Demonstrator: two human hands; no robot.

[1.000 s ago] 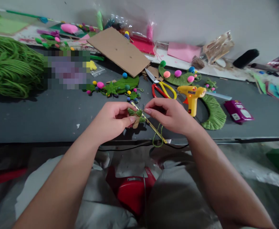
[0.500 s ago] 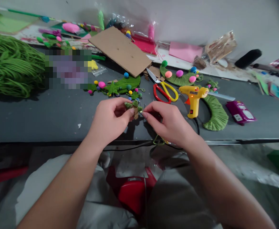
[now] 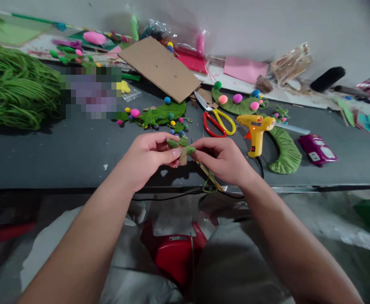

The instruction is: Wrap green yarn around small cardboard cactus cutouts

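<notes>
Between my hands, above the table's front part, is a small cardboard star (image 3: pixel 183 155) partly wound with green yarn. My left hand (image 3: pixel 153 157) pinches its left side between thumb and fingers. The fingertips of my right hand (image 3: pixel 221 158) are closed on the wrapped point at its right. A loop of green yarn (image 3: pixel 209 181) hangs below my right hand beside a thin yellowish stick. Behind the hands lie red-and-yellow-handled scissors (image 3: pixel 214 118) and a green leaf shape with pompoms (image 3: pixel 172 112). A yellow glue gun (image 3: pixel 256 131) stands to the right.
A big bundle of green yarn (image 3: pixel 20 88) fills the left of the dark table (image 3: pixel 61 162). Cardboard (image 3: pixel 161 69) lies at the back. On the right are a green wrapped crescent (image 3: pixel 286 152) and a purple packet (image 3: pixel 318 150). A black cable runs along the front edge.
The star is turned and shows more of its cardboard and its wrapped right point. My right fingers have moved slightly right onto that point. The yarn loop and stick show more.
</notes>
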